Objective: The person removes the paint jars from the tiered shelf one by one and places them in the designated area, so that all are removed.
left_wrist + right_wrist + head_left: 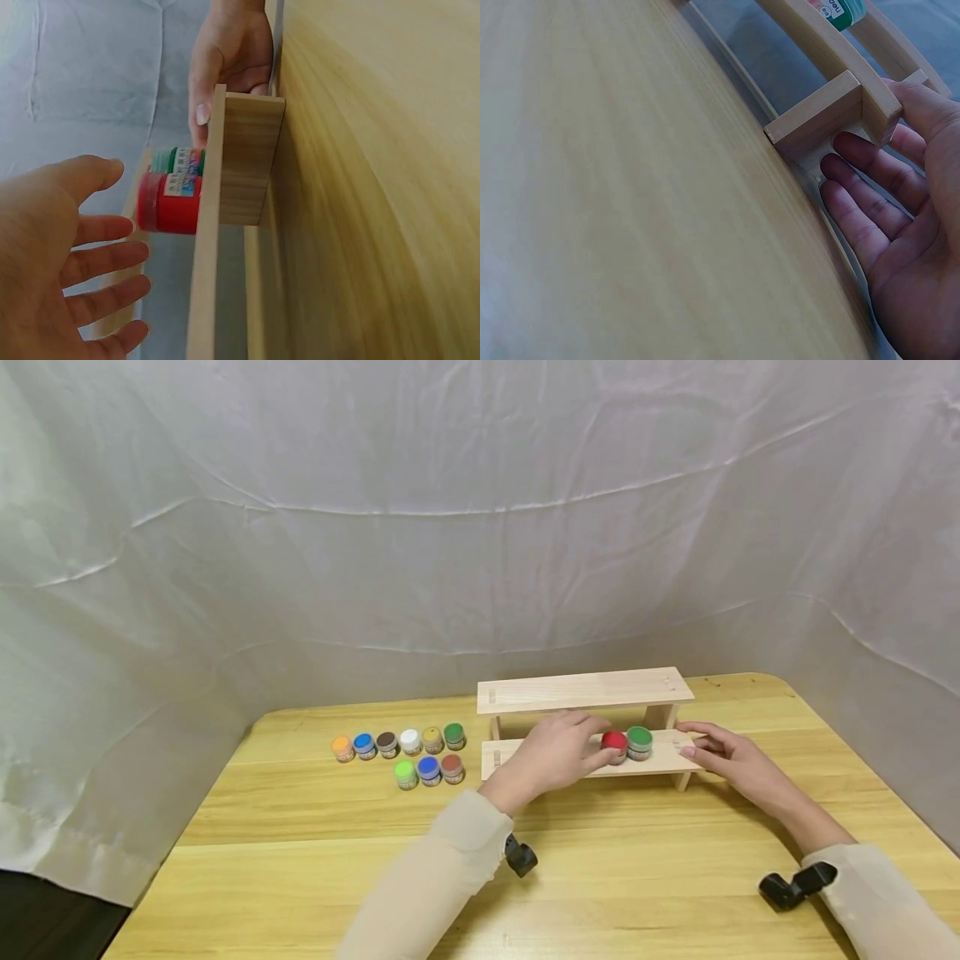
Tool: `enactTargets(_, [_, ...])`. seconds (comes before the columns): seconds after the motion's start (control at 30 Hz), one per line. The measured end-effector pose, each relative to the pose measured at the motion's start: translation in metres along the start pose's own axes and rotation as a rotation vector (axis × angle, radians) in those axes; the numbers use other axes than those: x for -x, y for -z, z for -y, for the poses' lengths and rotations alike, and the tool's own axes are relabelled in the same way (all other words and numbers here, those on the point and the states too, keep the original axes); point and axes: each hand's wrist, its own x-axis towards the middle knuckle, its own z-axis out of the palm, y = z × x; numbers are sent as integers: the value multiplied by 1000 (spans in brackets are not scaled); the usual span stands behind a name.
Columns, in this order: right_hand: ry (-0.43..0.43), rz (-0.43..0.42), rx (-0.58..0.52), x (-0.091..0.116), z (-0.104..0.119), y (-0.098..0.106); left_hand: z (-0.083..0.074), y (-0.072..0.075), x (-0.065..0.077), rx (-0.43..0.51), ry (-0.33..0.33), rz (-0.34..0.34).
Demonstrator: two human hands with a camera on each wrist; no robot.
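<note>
A two-tier wooden rack point(585, 692) stands on the table. On its lower board sit a red paint jar point(613, 747) and a green-lidded paint jar point(639, 742), side by side. My left hand point(558, 750) is just left of the red jar, thumb and fingers spread; the left wrist view shows a gap between the fingers and the red jar point(171, 204). At the right end of the lower board, my right hand point(738, 764) holds the rack, thumb on top. In the right wrist view, its fingers point(866, 165) reach below the board beside the leg.
Several small paint jars stand in two rows left of the rack, among them an orange one point(342, 748), a white one point(410, 742) and a light green one point(405, 774). A grey-white cloth point(420, 585) hangs behind the wooden table point(300, 877).
</note>
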Motion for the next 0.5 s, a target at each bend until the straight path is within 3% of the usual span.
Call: enactTargets(0.5, [-15, 3, 8, 0, 1, 1, -12, -10, -10, 12, 53, 3])
